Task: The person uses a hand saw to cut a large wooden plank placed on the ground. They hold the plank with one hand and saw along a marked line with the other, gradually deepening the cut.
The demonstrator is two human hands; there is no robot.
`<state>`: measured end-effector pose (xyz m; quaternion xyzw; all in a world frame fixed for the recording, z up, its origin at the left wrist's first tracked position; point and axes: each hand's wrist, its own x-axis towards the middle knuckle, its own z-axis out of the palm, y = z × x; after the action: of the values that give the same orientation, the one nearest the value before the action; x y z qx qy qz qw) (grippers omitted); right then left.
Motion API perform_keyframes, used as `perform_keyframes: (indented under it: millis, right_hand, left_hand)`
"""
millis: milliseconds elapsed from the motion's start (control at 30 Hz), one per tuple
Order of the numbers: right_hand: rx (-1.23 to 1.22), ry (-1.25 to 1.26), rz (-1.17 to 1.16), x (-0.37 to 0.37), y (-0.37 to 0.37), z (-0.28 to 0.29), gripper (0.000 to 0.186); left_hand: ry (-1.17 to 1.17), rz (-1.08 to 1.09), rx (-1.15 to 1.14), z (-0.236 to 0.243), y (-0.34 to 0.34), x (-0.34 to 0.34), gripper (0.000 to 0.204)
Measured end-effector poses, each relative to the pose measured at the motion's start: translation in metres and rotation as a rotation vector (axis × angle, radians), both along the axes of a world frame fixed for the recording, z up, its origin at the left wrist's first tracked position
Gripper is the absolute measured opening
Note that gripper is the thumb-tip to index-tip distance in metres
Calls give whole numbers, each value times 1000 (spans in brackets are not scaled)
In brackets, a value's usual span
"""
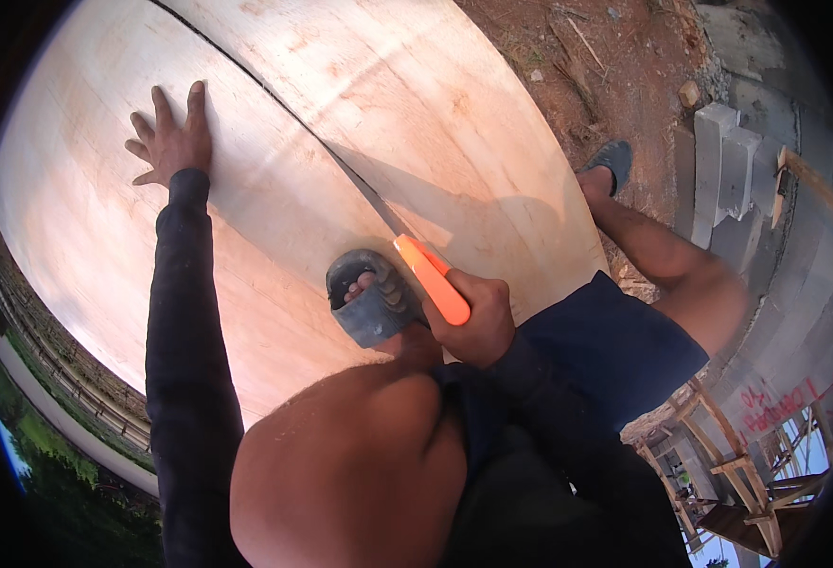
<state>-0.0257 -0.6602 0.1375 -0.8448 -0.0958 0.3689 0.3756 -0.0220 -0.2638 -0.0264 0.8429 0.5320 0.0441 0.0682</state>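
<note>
orange-handled saw [415, 257] sits gripped in the right hand [476, 317], fingers wrapped tight around the handle, its blade lying in a dark cut across the plywood sheet [274, 170]; the left hand [172, 140] presses flat, fingers spread wide, on the sheet, a sandalled foot [371, 298] beside the saw

— Any packages, labels, signs or screens here?

— No packages, no labels, no screens. The only thing close to a sign is red handwriting [784, 405] on a grey wall [795, 331], low at the right edge.

— What does the writing look like?

— A few loose red strokes, sprayed or painted by hand, slanting upward to the right across the grey surface. It has no board or frame of its own; it sits straight on the wall.

— Anything near it?

— Wooden frames [748, 483] stand just below it.
</note>
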Motion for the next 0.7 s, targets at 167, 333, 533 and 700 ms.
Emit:
perform_keyframes:
  millis: [167,333,533,700]
  right_hand:
    - [28,-24,15,3,27,-27,23]
    - [-14,42,108,-34,-87,83,17]
    - [11,-54,11,-12,-30,16,14]
    - [19,-64,-9,-1,30,-36,21]
  left_hand:
    - [13,4,0,9,-2,0,91]
    - [-1,7,0,14,-2,-6,89]
    - [19,-8,-9,8,-8,4,89]
    - [6,-17,-11,8,-7,6,89]
